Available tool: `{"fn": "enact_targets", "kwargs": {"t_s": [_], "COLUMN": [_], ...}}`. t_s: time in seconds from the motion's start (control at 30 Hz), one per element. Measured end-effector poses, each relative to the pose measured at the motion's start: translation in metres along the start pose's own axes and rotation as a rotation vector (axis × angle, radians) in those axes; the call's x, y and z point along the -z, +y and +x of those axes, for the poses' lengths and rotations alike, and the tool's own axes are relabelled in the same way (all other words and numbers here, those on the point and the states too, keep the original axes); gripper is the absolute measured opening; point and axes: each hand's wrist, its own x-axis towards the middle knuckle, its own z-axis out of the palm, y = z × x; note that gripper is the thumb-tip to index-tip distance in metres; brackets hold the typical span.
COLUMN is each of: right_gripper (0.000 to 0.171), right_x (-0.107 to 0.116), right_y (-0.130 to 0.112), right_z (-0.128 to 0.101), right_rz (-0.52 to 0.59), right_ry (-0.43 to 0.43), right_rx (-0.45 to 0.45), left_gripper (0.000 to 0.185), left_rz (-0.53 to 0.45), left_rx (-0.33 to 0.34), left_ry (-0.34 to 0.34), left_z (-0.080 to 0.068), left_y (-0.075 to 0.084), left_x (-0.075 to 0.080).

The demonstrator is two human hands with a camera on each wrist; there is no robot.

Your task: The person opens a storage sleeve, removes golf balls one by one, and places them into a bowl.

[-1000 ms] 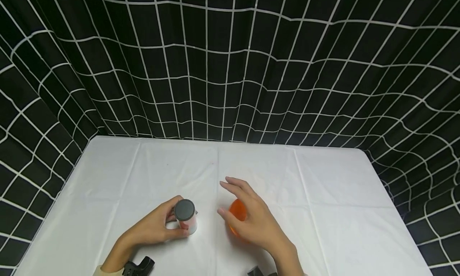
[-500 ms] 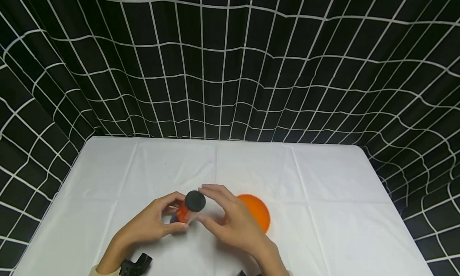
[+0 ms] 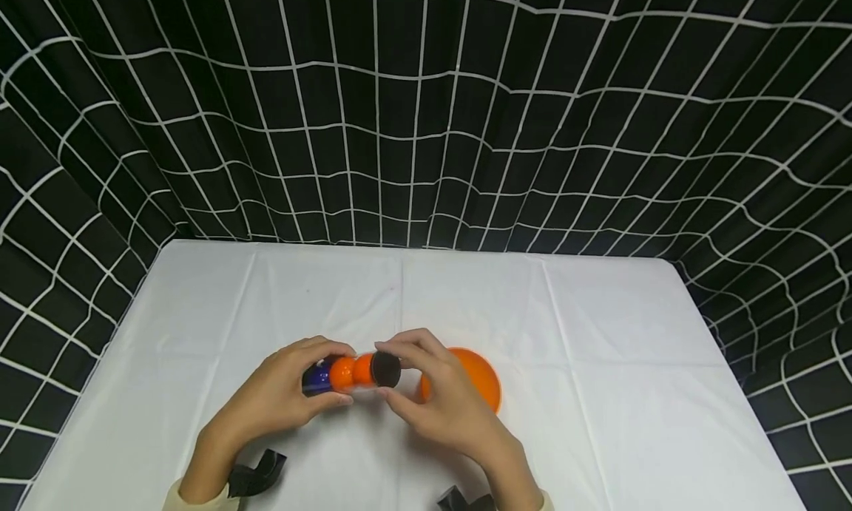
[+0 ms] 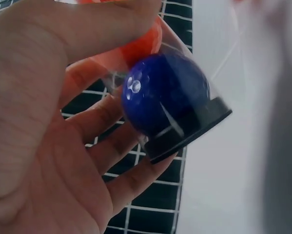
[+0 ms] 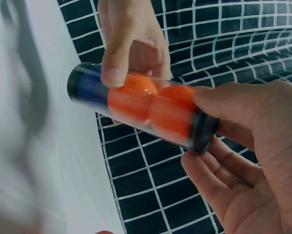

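A clear plastic tube (image 3: 362, 372) lies nearly level between my two hands, above the white cloth. Through its wall show a blue dimpled golf ball (image 4: 165, 90) and two orange balls (image 5: 132, 100). My left hand (image 3: 276, 389) grips the tube around the blue-ball end, thumb on the near side and fingers on the far side. That end has a black cap (image 4: 189, 129). At the other end, my right hand (image 3: 449, 396) holds the second black cap (image 5: 203, 130) between thumb and fingertips. An orange bowl (image 3: 482, 378) stands behind the right hand, partly hidden by it.
The table is covered by a creased white cloth (image 3: 632, 393). Black curtain with a white grid (image 3: 426, 112) surrounds it at the back and sides. Black wrist mounts (image 3: 258, 472) sit below both hands.
The tube, upright in my left hand at first, has been lifted and tipped over to the right. My right hand has come left from over the orange bowl to the tube's capped end.
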Motion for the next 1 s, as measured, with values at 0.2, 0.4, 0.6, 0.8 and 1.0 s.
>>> {"fn": "enact_targets", "kwargs": {"t_s": [0.2, 0.4, 0.6, 0.8, 1.0], "right_gripper": [0.046, 0.047, 0.047, 0.045, 0.045], "right_x": [0.002, -0.002, -0.008, -0.009, -0.001], "right_y": [0.0, -0.001, 0.0, -0.001, 0.002], "right_z": [0.0, 0.0, 0.001, 0.001, -0.001], "right_rz": [0.131, 0.19, 0.184, 0.168, 0.17], "right_ry": [-0.015, -0.001, 0.023, 0.024, -0.008], "right_rx": [-0.085, -0.118, -0.102, -0.106, -0.068], "left_gripper": [0.052, 0.051, 0.05, 0.051, 0.053], "left_rz": [0.121, 0.201, 0.187, 0.182, 0.158], "left_rx": [0.0, -0.038, -0.042, -0.033, -0.025], "left_ry": [0.063, 0.09, 0.076, 0.074, 0.029], "left_z": [-0.005, -0.01, -0.011, -0.012, -0.012], "left_y": [0.005, 0.007, 0.006, 0.006, 0.007], "left_x": [0.001, 0.005, 0.007, 0.009, 0.011]}}
